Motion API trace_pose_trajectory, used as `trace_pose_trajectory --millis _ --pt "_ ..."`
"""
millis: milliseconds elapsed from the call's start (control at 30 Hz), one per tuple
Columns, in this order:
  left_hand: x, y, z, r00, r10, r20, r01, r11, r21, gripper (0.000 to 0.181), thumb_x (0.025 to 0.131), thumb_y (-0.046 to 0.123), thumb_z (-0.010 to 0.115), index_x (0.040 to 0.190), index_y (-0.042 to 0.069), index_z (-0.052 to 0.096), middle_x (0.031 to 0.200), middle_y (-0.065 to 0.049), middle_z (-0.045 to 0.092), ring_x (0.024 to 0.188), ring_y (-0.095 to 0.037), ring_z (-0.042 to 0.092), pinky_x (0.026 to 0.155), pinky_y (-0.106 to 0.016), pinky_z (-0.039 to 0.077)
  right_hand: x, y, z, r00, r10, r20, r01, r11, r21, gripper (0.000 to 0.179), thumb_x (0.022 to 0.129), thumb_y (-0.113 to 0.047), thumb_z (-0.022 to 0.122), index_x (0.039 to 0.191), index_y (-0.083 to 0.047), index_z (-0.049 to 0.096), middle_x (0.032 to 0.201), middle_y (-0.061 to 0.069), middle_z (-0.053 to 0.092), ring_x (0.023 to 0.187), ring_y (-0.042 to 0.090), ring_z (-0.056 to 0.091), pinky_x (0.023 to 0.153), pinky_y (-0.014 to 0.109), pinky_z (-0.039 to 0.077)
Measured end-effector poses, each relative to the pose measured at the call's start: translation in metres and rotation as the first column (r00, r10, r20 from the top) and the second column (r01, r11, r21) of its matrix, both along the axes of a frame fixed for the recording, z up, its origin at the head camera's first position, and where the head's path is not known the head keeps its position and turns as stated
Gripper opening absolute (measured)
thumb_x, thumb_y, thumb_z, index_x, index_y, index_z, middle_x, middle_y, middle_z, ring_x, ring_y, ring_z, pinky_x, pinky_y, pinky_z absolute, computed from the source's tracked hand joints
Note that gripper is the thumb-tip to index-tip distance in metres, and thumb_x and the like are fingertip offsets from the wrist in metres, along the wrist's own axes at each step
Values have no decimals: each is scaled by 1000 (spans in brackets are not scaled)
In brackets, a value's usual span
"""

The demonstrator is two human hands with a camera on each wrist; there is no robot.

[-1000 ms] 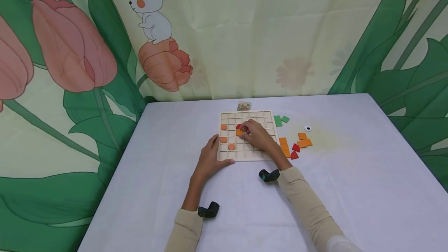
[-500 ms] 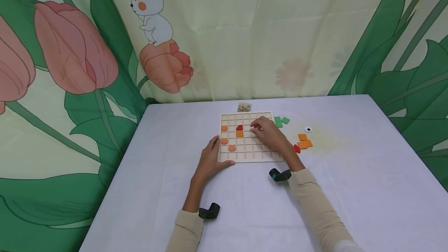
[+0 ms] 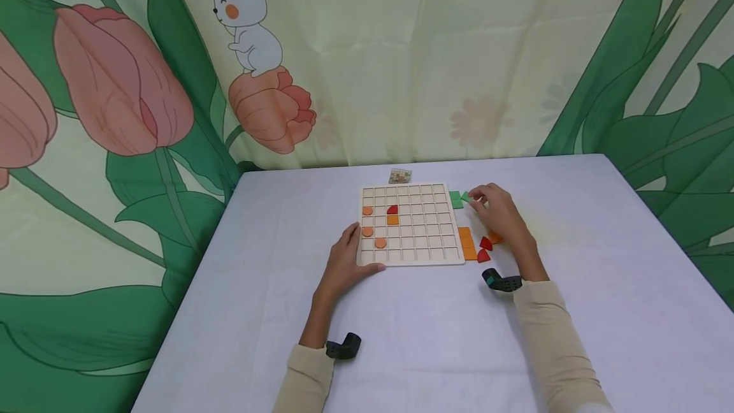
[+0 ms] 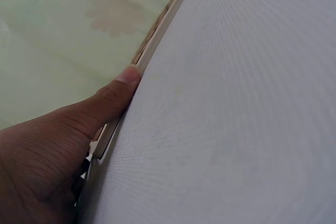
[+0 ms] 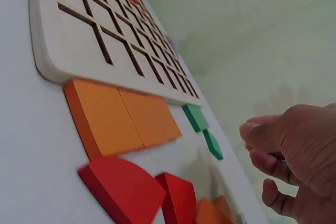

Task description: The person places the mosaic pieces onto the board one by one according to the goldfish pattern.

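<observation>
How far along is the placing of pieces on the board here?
Done: three orange discs, a red piece and an orange square sit on the board. In hand: the left hand touches the board's edge; the right hand is near the green pieces, apparently holding none. Remaining: these, plus loose orange pieces and loose red pieces, lie off the board; how many belong on it is unclear.
</observation>
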State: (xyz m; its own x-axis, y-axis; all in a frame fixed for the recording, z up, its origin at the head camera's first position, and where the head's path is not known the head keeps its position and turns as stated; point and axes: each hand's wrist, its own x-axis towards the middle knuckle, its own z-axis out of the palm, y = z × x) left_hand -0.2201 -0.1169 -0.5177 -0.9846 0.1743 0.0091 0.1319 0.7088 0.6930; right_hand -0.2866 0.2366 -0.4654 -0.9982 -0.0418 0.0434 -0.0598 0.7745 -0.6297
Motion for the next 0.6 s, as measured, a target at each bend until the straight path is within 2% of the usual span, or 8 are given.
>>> trace_pose_trajectory --millis 133,300,400,500,600 --pt "0 0 -1 1000 -4 -1 4 1000 -7 118 82 47 92 169 6 24 174 -15 29 159 -37 35 126 -52 40 2 23 -3 999 -24 38 23 999 29 30 107 -6 57 135 3 65 133 31 55 122 46 54 103 57 58" --pt "0 -1 -2 1000 -1 -5 1 1000 11 118 81 47 92 169 6 25 174 -15 30 158 -37 36 125 -52 41 5 49 -7 996 -7 91 2 999 54 35 108 -1 48 138 2 66 144 36 48 136 54 43 115 68 44" --pt "0 -1 -2 1000 2 -2 -2 1000 16 118 81 47 92 169 6 25 174 -15 30 158 -37 36 124 -53 41 6 59 -9 991 21 130 -31 997 71 39 105 5 46 138 4 66 146 39 45 139 58 39 117 72 39" --pt "0 -1 -1 1000 3 -1 -3 1000 17 118 81 46 93 169 5 25 174 -15 30 157 -37 37 124 -53 42 7 64 -11 987 31 156 -42 997 68 39 103 7 47 138 5 65 142 40 44 133 57 42 114 70 43" --pt "0 0 -1 1000 0 -8 0 1000 12 118 81 47 92 169 5 25 174 -15 30 157 -37 38 124 -53 42 7 66 -13 989 8 145 -15 999 49 33 105 3 54 136 5 66 135 37 47 124 54 49 108 66 51"
